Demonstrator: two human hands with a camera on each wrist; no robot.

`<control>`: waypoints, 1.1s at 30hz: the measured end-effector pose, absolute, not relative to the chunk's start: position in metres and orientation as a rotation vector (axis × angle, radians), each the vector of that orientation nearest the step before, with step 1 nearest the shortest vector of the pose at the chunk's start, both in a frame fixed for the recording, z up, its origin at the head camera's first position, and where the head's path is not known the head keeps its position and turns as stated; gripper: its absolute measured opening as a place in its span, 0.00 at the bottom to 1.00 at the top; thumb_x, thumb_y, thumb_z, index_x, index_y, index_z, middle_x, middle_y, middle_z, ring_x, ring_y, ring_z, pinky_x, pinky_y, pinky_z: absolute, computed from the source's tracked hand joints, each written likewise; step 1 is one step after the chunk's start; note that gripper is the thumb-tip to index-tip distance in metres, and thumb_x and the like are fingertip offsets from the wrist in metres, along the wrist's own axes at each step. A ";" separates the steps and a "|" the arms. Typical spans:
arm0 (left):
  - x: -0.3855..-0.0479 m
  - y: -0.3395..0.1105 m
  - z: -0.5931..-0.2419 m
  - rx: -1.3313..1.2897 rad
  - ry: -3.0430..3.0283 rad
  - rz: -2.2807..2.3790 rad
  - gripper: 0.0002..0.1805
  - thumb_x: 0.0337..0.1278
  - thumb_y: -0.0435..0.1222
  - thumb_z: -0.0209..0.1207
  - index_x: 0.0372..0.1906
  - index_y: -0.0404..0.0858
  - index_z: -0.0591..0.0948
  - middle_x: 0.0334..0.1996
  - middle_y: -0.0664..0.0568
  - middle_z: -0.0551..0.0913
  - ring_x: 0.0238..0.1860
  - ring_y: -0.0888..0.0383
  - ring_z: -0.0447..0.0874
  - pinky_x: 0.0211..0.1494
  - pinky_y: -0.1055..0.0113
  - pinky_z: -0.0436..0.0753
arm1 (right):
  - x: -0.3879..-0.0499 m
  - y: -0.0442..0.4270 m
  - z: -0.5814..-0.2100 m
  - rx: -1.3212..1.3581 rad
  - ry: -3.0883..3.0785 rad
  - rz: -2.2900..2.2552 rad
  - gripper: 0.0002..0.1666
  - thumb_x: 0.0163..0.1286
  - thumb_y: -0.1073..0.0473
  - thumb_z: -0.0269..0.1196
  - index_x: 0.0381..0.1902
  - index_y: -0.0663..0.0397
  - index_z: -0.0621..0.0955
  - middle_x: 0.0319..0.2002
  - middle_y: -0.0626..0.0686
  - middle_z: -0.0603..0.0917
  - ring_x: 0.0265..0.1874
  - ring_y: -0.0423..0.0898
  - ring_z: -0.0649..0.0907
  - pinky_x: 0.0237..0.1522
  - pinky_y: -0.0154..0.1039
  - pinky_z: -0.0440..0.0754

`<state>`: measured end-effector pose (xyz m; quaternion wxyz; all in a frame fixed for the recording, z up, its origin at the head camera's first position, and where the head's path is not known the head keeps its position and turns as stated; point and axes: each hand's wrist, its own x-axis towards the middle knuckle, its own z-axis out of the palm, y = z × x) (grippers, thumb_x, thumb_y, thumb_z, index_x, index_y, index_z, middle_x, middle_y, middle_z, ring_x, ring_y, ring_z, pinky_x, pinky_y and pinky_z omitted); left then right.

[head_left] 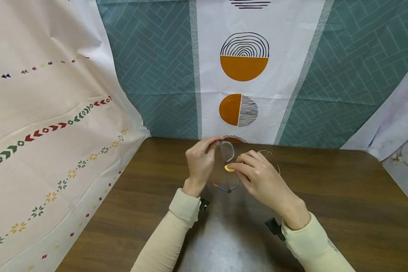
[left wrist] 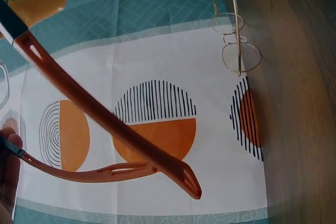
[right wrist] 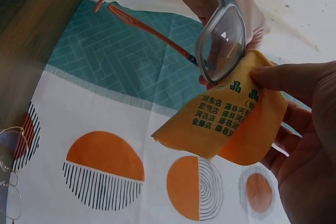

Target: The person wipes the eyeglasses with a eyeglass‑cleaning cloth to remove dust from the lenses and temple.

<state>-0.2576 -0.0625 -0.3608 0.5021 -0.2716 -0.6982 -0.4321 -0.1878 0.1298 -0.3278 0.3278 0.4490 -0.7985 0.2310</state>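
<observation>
In the head view my left hand [head_left: 200, 160] grips a pair of eyeglasses [head_left: 227, 152] by one end of the front, holding them up above the table. Their frame is clear grey, and the temples, blue turning to orange, hang open; one orange temple [left wrist: 100, 106] crosses the left wrist view. My right hand [head_left: 263, 179] pinches a yellow cleaning cloth [right wrist: 226, 114] printed with green characters. In the right wrist view the cloth's upper edge meets the glasses' rim beside a lens [right wrist: 226, 43]. Part of the far lens is hidden behind the cloth and right hand.
A second pair of glasses with thin gold wire rims [left wrist: 241, 59] stands on the brown wooden table [head_left: 326, 196], behind my right hand. A patterned cloth backdrop [head_left: 156, 75] hangs at the table's back edge. A cream cloth [head_left: 54, 113] hangs along the left.
</observation>
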 end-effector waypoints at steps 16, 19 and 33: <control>-0.260 -0.064 -0.359 -0.573 -1.574 -1.145 0.05 0.60 0.26 0.70 0.40 0.30 0.91 0.35 0.42 0.91 0.36 0.49 0.92 0.43 0.60 0.89 | -0.176 0.128 -0.318 1.074 -2.036 0.665 0.15 0.61 0.78 0.70 0.45 0.61 0.87 0.41 0.52 0.85 0.42 0.50 0.80 0.45 0.41 0.78; -0.260 -0.064 -0.358 -0.578 -1.578 -1.133 0.05 0.58 0.24 0.70 0.39 0.30 0.91 0.34 0.42 0.91 0.35 0.49 0.92 0.41 0.60 0.89 | -0.176 0.125 -0.321 1.059 -2.045 0.607 0.16 0.60 0.77 0.71 0.45 0.61 0.87 0.40 0.52 0.86 0.41 0.51 0.80 0.41 0.43 0.76; -0.259 -0.070 -0.356 -0.546 -1.605 -1.084 0.03 0.60 0.25 0.69 0.38 0.29 0.90 0.35 0.42 0.91 0.34 0.49 0.92 0.38 0.60 0.89 | -0.173 0.118 -0.325 1.173 -2.080 0.551 0.16 0.57 0.75 0.75 0.44 0.59 0.89 0.39 0.49 0.86 0.40 0.49 0.79 0.42 0.43 0.76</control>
